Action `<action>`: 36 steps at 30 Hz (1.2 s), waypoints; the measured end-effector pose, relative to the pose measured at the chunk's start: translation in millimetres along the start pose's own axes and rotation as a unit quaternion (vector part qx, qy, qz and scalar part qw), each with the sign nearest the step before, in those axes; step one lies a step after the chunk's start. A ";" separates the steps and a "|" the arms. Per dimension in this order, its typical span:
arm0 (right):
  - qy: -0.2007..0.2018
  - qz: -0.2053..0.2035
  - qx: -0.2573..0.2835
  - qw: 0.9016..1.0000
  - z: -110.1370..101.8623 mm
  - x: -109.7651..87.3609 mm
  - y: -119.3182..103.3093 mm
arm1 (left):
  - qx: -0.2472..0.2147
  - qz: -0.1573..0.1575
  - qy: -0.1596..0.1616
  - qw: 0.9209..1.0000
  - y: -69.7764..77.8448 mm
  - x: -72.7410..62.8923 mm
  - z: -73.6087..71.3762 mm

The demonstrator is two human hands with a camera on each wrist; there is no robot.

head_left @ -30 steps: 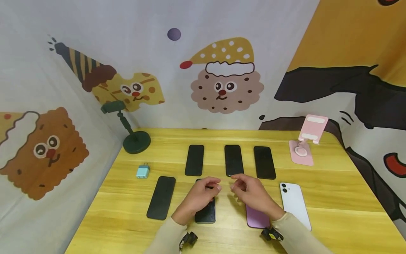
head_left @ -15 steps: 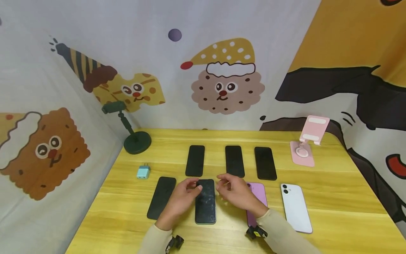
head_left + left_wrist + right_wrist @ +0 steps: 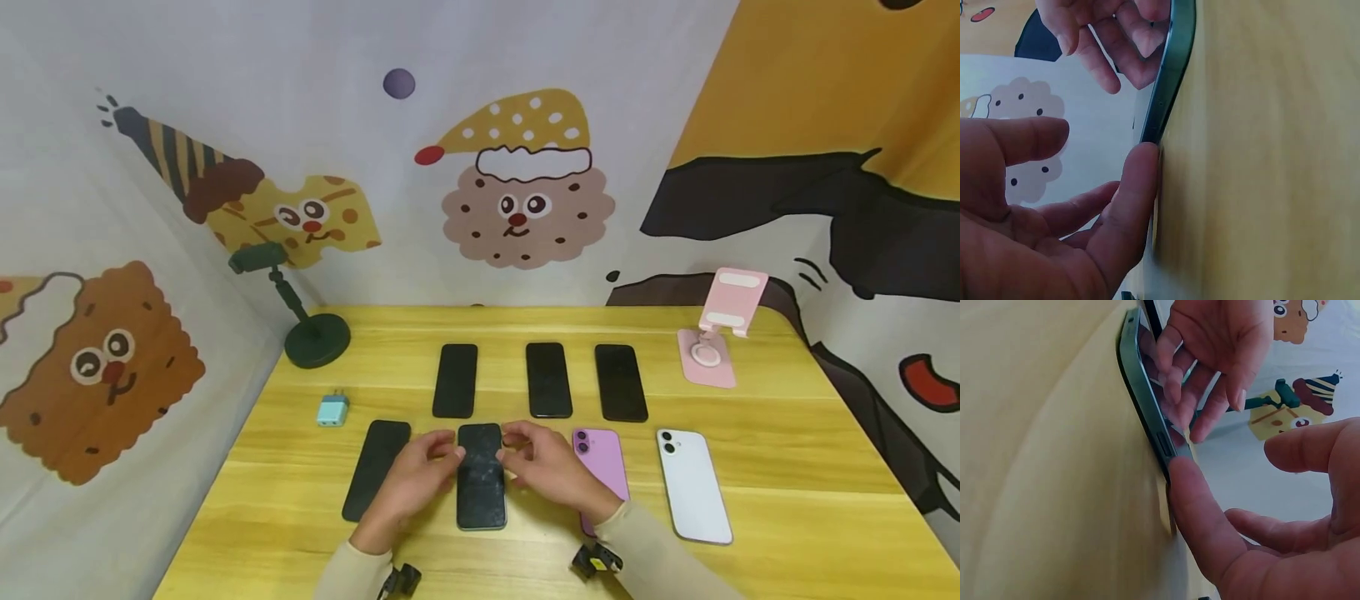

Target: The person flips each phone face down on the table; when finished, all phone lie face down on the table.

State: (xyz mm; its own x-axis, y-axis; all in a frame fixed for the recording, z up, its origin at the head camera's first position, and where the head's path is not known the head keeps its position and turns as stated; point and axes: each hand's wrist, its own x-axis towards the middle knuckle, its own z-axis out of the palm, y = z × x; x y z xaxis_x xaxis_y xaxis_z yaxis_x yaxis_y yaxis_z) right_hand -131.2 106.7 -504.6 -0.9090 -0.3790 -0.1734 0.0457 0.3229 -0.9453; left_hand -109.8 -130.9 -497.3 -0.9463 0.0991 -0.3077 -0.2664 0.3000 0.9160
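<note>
A dark smartphone (image 3: 481,487) with a smudged screen lies face up on the wooden table, between both hands. My left hand (image 3: 418,473) is at its left edge, and in the left wrist view one fingertip meets the phone's green side (image 3: 1175,56) while another digit stands away from it. On the opposite edge is my right hand (image 3: 553,468); the right wrist view has a fingertip against the green frame (image 3: 1144,394) near a side button. Fingers of both hands are loosely bent. A purple phone (image 3: 606,458) is partly covered by the right forearm.
A black phone (image 3: 375,471) lies beside the left hand, a white phone (image 3: 695,487) at right. Behind lie three black phones, one at left (image 3: 455,381). A green stand (image 3: 317,340), blue charger plug (image 3: 333,410) and pink phone stand (image 3: 707,358) sit farther out.
My left hand has moved left off the phone's screen to its left edge. My right hand has come left from above the purple phone to the dark phone's right edge.
</note>
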 end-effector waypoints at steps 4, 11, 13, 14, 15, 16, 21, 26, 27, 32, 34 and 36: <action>-0.004 -0.007 -0.005 1.000 0.9 -5.4 2.6 | -0.034 -0.015 -0.001 0.999 1.5 -0.3 1.4; 0.007 -0.011 0.011 1.000 5.5 -10.5 2.8 | -0.071 -0.021 0.009 0.997 2.7 0.3 1.1; 0.007 -0.010 0.021 1.000 5.8 -11.1 1.8 | -0.079 -0.022 0.007 0.997 2.7 1.1 0.9; 0.007 -0.011 0.021 1.000 5.8 -11.2 1.5 | -0.083 -0.023 0.005 0.996 2.6 1.5 0.8; 0.007 -0.011 0.022 1.000 5.7 -11.3 1.3 | -0.087 -0.023 0.002 0.996 2.5 2.1 0.4; 0.007 -0.012 0.019 1.000 5.5 -11.3 1.3 | -0.093 -0.023 0.000 0.995 2.2 2.6 0.1; 0.012 -0.015 -0.011 1.000 5.5 -11.3 2.8 | -0.118 -0.021 -0.021 0.993 0.9 5.7 -1.0; 0.009 -0.011 -0.023 1.000 6.4 -11.2 4.1 | -0.139 -0.004 -0.051 0.989 1.1 9.3 0.3; 0.006 -0.010 -0.023 1.000 6.4 -11.1 4.3 | -0.145 0.000 -0.057 0.988 1.2 9.4 0.7; 0.001 -0.011 -0.043 0.999 5.3 -9.2 4.1 | -0.165 0.015 -0.081 0.983 0.4 9.6 3.3; 0.000 -0.017 -0.051 0.999 4.7 -8.7 3.0 | -0.172 0.015 -0.090 0.981 -0.5 10.5 4.8; -0.002 -0.023 -0.052 0.998 4.2 -9.0 2.1 | -0.180 0.017 -0.102 0.978 -1.7 12.1 6.9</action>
State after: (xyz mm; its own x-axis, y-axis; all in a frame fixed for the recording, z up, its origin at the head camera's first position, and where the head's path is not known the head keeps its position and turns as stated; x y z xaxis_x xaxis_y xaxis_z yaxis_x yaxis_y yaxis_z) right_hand -121.2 107.2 -506.2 -0.9079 -0.3979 -0.1319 -0.0390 0.3934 -0.9186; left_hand -119.6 -123.7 -504.3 -0.9093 0.3021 -0.2863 -0.3171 -0.0573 0.9466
